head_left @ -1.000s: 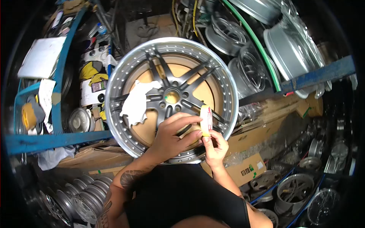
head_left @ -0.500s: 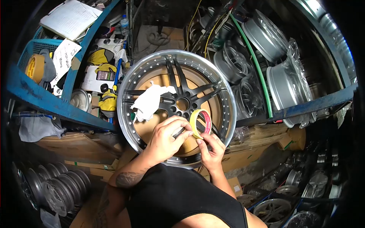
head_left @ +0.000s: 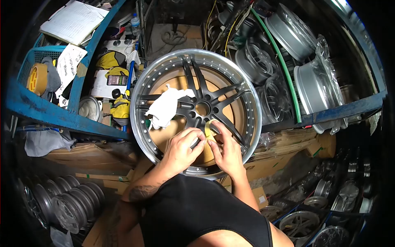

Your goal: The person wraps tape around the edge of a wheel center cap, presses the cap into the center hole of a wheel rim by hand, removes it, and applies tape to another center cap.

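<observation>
A large wheel rim with black double spokes and a polished, studded lip lies face up before me. Over its near half, my right hand grips a roll of yellow masking tape, fingers wrapped over its far side and thumb at the near edge. My left hand is closed, thumb and fingertips pinched together at the tape's left edge; the bit between them is too small to make out clearly. A crumpled white cloth rests on the spokes to the left, beyond my left hand.
Blue shelving on the left holds a basket, papers, yellow gloves and a phone. Plastic-wrapped rims fill the right rack. More rims stand below on both sides, and flattened cardboard lies under the wheel's level.
My right hand has turned and closed over the tape roll, which now shows edge-on with its red inside hidden. My left hand keeps its pinch. The view has shifted slightly.
</observation>
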Demonstrator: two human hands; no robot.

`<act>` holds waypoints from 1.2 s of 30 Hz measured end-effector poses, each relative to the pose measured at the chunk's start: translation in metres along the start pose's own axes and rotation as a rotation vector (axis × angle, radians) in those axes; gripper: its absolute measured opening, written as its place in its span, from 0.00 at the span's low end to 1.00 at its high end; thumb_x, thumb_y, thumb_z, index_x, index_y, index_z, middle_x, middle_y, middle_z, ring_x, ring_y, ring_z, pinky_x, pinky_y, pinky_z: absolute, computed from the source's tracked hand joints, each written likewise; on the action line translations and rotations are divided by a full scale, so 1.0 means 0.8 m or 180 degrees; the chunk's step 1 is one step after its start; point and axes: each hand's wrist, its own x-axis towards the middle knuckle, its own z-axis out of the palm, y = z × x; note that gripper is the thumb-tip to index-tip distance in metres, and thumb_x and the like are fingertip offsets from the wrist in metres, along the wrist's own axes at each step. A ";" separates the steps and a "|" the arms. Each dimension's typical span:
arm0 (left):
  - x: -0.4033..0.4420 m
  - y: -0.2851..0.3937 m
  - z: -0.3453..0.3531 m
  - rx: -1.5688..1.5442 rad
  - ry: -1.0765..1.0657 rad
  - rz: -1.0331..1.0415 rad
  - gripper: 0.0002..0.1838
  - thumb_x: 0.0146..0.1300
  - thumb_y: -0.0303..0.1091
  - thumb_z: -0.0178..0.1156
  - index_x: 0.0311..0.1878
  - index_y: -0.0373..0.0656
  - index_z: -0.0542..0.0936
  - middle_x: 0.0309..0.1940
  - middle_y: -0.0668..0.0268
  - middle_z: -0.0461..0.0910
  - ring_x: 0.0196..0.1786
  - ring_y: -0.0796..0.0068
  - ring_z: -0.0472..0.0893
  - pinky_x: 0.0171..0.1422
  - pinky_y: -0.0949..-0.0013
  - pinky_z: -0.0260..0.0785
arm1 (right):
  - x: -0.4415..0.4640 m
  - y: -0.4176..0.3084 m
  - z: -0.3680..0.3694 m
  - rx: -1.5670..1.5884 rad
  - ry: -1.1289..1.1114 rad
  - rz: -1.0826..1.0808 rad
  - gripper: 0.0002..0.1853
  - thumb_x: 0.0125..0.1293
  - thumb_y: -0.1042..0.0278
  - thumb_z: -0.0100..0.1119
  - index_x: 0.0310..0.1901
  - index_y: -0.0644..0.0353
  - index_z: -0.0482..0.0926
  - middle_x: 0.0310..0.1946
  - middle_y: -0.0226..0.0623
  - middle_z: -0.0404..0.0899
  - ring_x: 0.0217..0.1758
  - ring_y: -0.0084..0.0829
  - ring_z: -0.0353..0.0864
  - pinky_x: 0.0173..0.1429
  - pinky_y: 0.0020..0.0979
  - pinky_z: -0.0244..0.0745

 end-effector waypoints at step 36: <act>-0.011 -0.034 0.015 -0.3529 0.0531 -0.1061 0.20 0.85 0.38 0.49 0.73 0.40 0.66 0.72 0.58 0.65 0.75 0.62 0.70 0.76 0.55 0.70 | -0.002 -0.012 0.005 0.1580 -0.0565 0.0785 0.10 0.78 0.69 0.64 0.48 0.68 0.86 0.29 0.34 0.87 0.27 0.18 0.84 0.33 0.24 0.78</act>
